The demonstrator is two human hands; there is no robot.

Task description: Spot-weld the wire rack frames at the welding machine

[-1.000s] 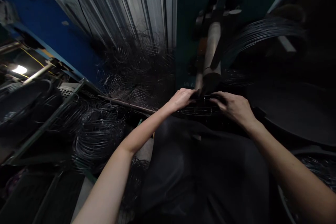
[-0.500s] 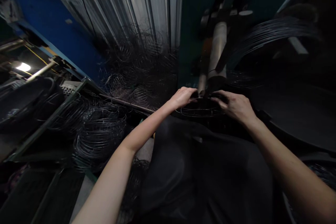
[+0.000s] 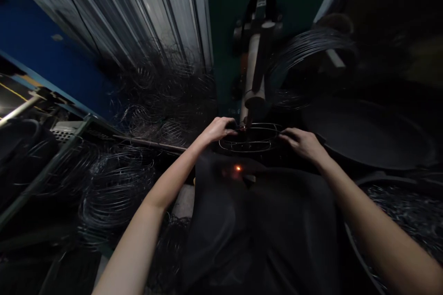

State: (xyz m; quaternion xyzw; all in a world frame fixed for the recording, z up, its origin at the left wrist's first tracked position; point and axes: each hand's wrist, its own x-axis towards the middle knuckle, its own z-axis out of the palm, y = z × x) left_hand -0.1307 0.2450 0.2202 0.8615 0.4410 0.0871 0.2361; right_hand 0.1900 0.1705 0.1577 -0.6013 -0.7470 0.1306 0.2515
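Observation:
A round wire frame (image 3: 245,151), made of thin rings joined by short pieces, lies level at the tip of a welding machine's electrode arm (image 3: 254,67). My left hand (image 3: 220,129) pinches its left side close to the electrode. On the right rim, my right hand (image 3: 300,142) is closed with thumb and fingers together. The contact spot under the arm is dark and partly hidden. A glowing orange spark (image 3: 238,168) shows in front of the black apron (image 3: 263,221) that covers my lap.
Coils of wire rings (image 3: 114,193) are stacked at left on a green metal rack (image 3: 44,170). More wire rings (image 3: 173,131) heap by the corrugated wall (image 3: 138,4). At right are a wire bundle (image 3: 314,44), a dark round tray (image 3: 374,133) and many small metal pieces (image 3: 404,207).
The view has swung to the right. The wire frame's rings now show more fully between my hands, and my right hand sits farther from the electrode. An orange spark has appeared.

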